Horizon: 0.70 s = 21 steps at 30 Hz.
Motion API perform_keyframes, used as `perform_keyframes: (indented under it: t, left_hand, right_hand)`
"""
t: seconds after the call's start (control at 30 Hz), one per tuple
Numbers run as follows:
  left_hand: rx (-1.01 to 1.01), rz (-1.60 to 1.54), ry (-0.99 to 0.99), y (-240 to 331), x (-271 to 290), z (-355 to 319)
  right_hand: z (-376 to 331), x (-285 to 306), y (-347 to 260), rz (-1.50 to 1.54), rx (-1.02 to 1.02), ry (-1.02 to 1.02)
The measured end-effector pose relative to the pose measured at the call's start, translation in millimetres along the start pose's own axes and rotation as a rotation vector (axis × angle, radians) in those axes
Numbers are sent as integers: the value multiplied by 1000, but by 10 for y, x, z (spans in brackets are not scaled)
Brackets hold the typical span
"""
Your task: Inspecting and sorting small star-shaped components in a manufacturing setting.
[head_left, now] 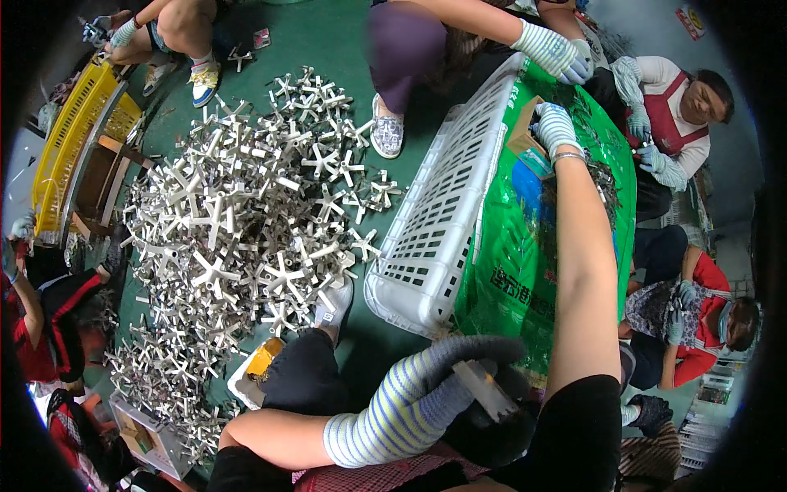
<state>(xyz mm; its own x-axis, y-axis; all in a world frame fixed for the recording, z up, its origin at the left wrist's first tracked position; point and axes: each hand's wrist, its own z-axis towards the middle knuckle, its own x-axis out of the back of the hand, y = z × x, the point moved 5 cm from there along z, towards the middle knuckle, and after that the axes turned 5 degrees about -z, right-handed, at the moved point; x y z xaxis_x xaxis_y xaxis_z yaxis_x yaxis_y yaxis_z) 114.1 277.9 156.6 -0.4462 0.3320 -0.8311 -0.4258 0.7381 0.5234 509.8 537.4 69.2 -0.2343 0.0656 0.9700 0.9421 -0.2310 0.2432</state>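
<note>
My left hand (pixel 447 381), in a striped knit glove, is closed around a short pale metal bar (pixel 485 390) just above my lap. My right arm stretches far forward. My right hand (pixel 556 125), also in a striped glove, rests at a small open cardboard box (pixel 523 138) lying on a green printed sack (pixel 525 262). Its fingers dip toward a heap of small dark metal parts (pixel 605 176) on the sack, and whether they hold anything is hidden. The sack is draped over a white slotted plastic basket (pixel 438 221).
A big pile of silvery cross-shaped metal pieces (pixel 238 230) covers the green floor to the left. A yellow crate (pixel 74 139) stands at far left. Other people sit around: a gloved hand (pixel 561 53) at the top, a person in a red apron (pixel 680 115) right, another lower right (pixel 697 324).
</note>
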Motion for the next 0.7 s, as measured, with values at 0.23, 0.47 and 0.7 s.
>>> perform_keyframes:
  t: [0.23,0.47,0.7]
  left_hand:
    - [126,-170,97,-89,106,-3]
    - [-42,45,78,-83,110,-11]
    - [-128,169,235,-80,255,265]
  right_hand:
    - [179,14,173,69,-161,53]
    - [-254,259,366,610,-104,187]
    - [-1501,744,292,793,-111,124]
